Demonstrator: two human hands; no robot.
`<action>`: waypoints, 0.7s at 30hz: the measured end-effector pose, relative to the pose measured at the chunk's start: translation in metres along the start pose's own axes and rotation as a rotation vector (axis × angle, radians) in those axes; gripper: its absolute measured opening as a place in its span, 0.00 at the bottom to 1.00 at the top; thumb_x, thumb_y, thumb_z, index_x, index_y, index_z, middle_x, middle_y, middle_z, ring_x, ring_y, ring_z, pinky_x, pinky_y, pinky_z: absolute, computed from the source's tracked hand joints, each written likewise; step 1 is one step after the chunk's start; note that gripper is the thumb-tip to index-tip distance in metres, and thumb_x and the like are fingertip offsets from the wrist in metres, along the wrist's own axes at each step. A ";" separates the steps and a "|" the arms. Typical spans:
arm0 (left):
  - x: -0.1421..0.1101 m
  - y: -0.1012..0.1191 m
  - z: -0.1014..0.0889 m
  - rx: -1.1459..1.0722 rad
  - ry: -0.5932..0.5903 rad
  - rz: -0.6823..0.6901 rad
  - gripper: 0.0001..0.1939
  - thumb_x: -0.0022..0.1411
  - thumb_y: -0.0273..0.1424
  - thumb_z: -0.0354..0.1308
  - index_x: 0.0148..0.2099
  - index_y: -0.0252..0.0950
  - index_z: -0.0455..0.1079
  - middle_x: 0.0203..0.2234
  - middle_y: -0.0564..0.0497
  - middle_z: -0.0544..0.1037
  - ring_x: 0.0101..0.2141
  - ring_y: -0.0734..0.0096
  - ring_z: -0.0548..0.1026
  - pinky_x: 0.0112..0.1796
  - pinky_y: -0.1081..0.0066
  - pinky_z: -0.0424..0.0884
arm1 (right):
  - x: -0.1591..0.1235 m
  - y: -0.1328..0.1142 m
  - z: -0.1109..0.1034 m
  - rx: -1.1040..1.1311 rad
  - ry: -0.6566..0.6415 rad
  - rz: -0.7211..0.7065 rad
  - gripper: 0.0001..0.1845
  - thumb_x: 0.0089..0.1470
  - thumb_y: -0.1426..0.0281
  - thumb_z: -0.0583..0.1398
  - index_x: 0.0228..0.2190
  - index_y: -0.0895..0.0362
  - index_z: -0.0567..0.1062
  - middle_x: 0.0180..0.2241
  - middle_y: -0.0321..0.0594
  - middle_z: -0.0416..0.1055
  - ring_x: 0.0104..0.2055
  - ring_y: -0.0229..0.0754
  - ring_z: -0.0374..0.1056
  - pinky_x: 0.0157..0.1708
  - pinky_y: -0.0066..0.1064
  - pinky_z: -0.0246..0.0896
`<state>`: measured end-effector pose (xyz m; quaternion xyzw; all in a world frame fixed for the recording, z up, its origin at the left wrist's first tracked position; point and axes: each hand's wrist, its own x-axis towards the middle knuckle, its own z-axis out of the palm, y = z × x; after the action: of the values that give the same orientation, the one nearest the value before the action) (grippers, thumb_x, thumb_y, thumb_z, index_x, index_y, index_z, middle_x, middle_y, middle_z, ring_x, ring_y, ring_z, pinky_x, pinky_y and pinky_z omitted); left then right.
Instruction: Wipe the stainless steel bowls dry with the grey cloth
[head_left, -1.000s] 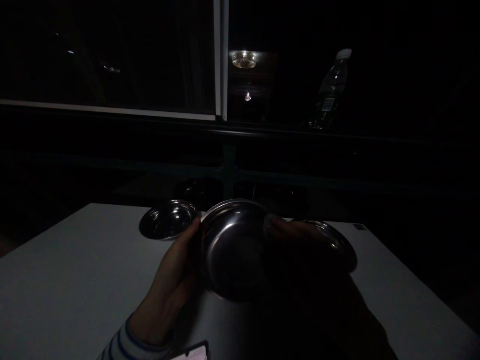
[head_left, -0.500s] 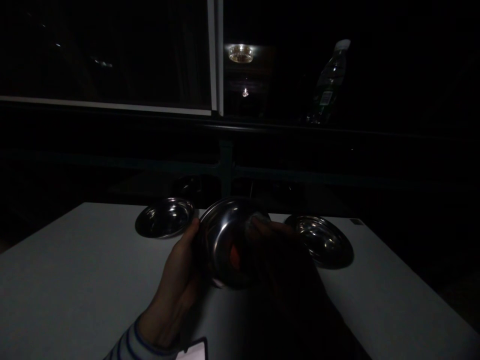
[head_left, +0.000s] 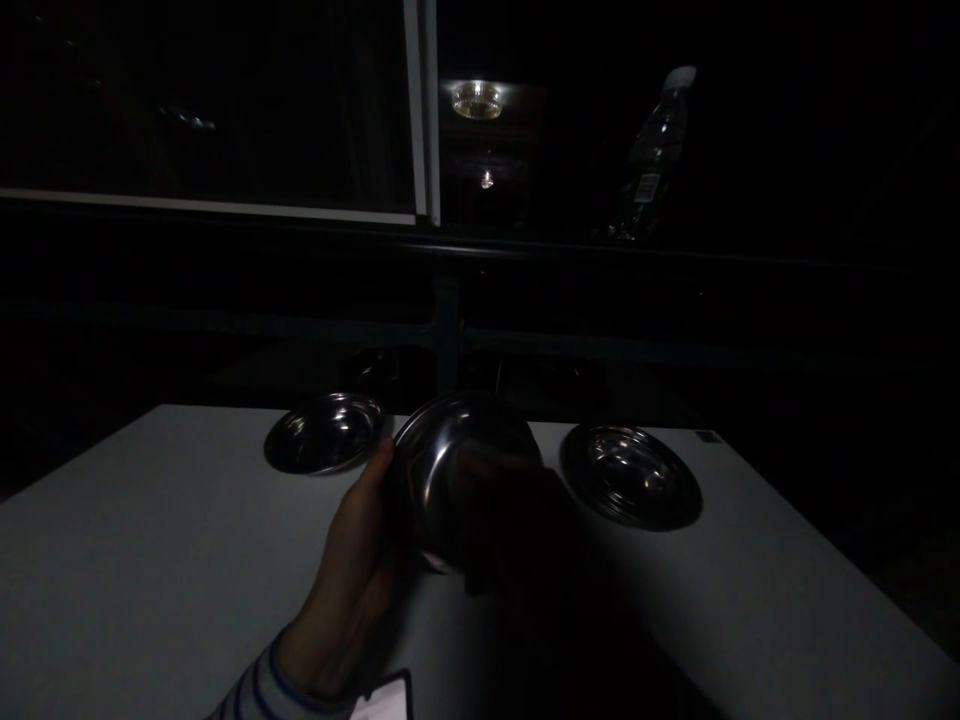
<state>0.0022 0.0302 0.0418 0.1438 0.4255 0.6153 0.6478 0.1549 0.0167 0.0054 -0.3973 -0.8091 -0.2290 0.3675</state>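
Observation:
A shiny steel bowl (head_left: 427, 465) is held tilted above the table, its rim in the grip of my left hand (head_left: 352, 550), thumb along the left edge. My right hand (head_left: 517, 520) lies in deep shadow in front of the bowl's middle and right part, its fingers bent against the metal. Whatever is under those fingers is too dark to make out. A second steel bowl (head_left: 326, 435) rests on the table left of the held one. To the right sit steel bowls (head_left: 634, 475) that look stacked, with several rims showing.
The white table (head_left: 150, 540) fills the lower view. A phone (head_left: 386, 700) with a lit screen lies at the near edge. Behind are a dark window with a pale frame (head_left: 424, 120) and a plastic bottle (head_left: 656, 160) with a white cap. The room is very dim.
My right hand has moved left and slightly down across the bowl, uncovering the bowls at right. A pale patch by its fingertips no longer shows. My left hand keeps its grip.

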 end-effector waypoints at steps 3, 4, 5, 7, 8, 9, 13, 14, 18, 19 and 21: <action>0.001 0.000 0.000 -0.010 0.001 -0.010 0.12 0.62 0.30 0.51 0.31 0.32 0.74 0.22 0.51 0.79 0.21 0.74 0.75 0.22 0.77 0.72 | 0.002 0.005 -0.010 -0.020 -0.022 0.043 0.19 0.58 0.73 0.52 0.51 0.61 0.65 0.49 0.46 0.68 0.49 0.46 0.62 0.43 0.39 0.64; 0.002 0.000 0.001 -0.006 -0.003 -0.030 0.12 0.62 0.31 0.51 0.31 0.32 0.74 0.21 0.51 0.78 0.21 0.74 0.75 0.22 0.77 0.72 | 0.004 0.005 -0.014 -0.033 -0.038 0.052 0.19 0.58 0.74 0.51 0.51 0.62 0.65 0.49 0.47 0.68 0.49 0.47 0.62 0.43 0.39 0.64; 0.003 0.000 0.001 -0.006 -0.007 -0.047 0.12 0.62 0.31 0.51 0.31 0.32 0.74 0.21 0.51 0.78 0.20 0.74 0.75 0.21 0.77 0.72 | 0.006 0.003 -0.017 -0.045 -0.060 0.055 0.18 0.58 0.74 0.51 0.50 0.61 0.66 0.49 0.48 0.68 0.49 0.47 0.62 0.43 0.40 0.64; 0.005 0.001 0.001 -0.022 -0.018 -0.060 0.12 0.62 0.30 0.50 0.31 0.32 0.73 0.20 0.51 0.78 0.20 0.74 0.75 0.21 0.76 0.72 | 0.009 -0.008 -0.022 -0.049 -0.092 0.022 0.17 0.58 0.73 0.52 0.49 0.59 0.67 0.48 0.47 0.68 0.49 0.48 0.63 0.45 0.42 0.63; 0.005 0.001 0.001 -0.035 -0.029 -0.068 0.12 0.62 0.29 0.49 0.32 0.32 0.72 0.21 0.51 0.78 0.20 0.73 0.75 0.21 0.76 0.72 | 0.011 -0.016 -0.023 -0.038 -0.113 0.003 0.15 0.58 0.72 0.53 0.48 0.57 0.68 0.48 0.46 0.68 0.49 0.47 0.63 0.46 0.42 0.63; 0.006 0.002 0.000 -0.049 -0.044 -0.080 0.12 0.62 0.29 0.49 0.32 0.32 0.72 0.21 0.51 0.78 0.21 0.73 0.75 0.22 0.75 0.72 | 0.012 -0.025 -0.024 -0.027 -0.131 -0.011 0.14 0.59 0.70 0.54 0.47 0.56 0.68 0.49 0.45 0.67 0.49 0.46 0.63 0.46 0.42 0.62; 0.008 0.004 -0.001 -0.053 -0.135 -0.173 0.10 0.61 0.30 0.50 0.35 0.32 0.71 0.24 0.47 0.79 0.24 0.66 0.77 0.25 0.69 0.74 | 0.015 -0.051 -0.026 -0.001 -0.173 -0.059 0.14 0.58 0.65 0.55 0.46 0.56 0.69 0.50 0.43 0.65 0.48 0.44 0.64 0.46 0.43 0.62; 0.008 0.004 -0.001 -0.050 -0.139 -0.186 0.10 0.61 0.31 0.51 0.36 0.32 0.71 0.24 0.47 0.79 0.24 0.65 0.77 0.26 0.68 0.74 | 0.015 -0.054 -0.026 0.003 -0.182 -0.067 0.14 0.58 0.64 0.55 0.46 0.56 0.69 0.49 0.44 0.65 0.48 0.44 0.64 0.46 0.42 0.62; 0.006 0.001 -0.001 -0.044 -0.163 -0.216 0.11 0.60 0.34 0.51 0.36 0.32 0.71 0.22 0.47 0.78 0.22 0.65 0.76 0.24 0.68 0.74 | 0.016 -0.058 -0.027 0.012 -0.197 -0.085 0.15 0.59 0.64 0.55 0.46 0.56 0.69 0.50 0.44 0.65 0.48 0.44 0.64 0.47 0.44 0.61; 0.006 0.000 -0.001 -0.044 -0.177 -0.213 0.11 0.60 0.34 0.51 0.36 0.32 0.72 0.21 0.47 0.78 0.22 0.66 0.76 0.24 0.69 0.73 | 0.016 -0.057 -0.027 0.013 -0.194 -0.085 0.15 0.59 0.64 0.55 0.46 0.56 0.69 0.50 0.44 0.65 0.49 0.44 0.64 0.48 0.44 0.61; 0.005 0.000 0.000 -0.042 -0.197 -0.195 0.11 0.61 0.33 0.51 0.35 0.33 0.72 0.22 0.48 0.78 0.22 0.68 0.76 0.24 0.71 0.73 | 0.017 -0.050 -0.027 0.010 -0.178 -0.074 0.16 0.59 0.63 0.55 0.47 0.55 0.68 0.51 0.44 0.64 0.50 0.44 0.63 0.49 0.44 0.60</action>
<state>0.0016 0.0346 0.0395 0.1478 0.3591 0.5411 0.7460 0.1187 -0.0224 0.0314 -0.3839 -0.8538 -0.2024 0.2875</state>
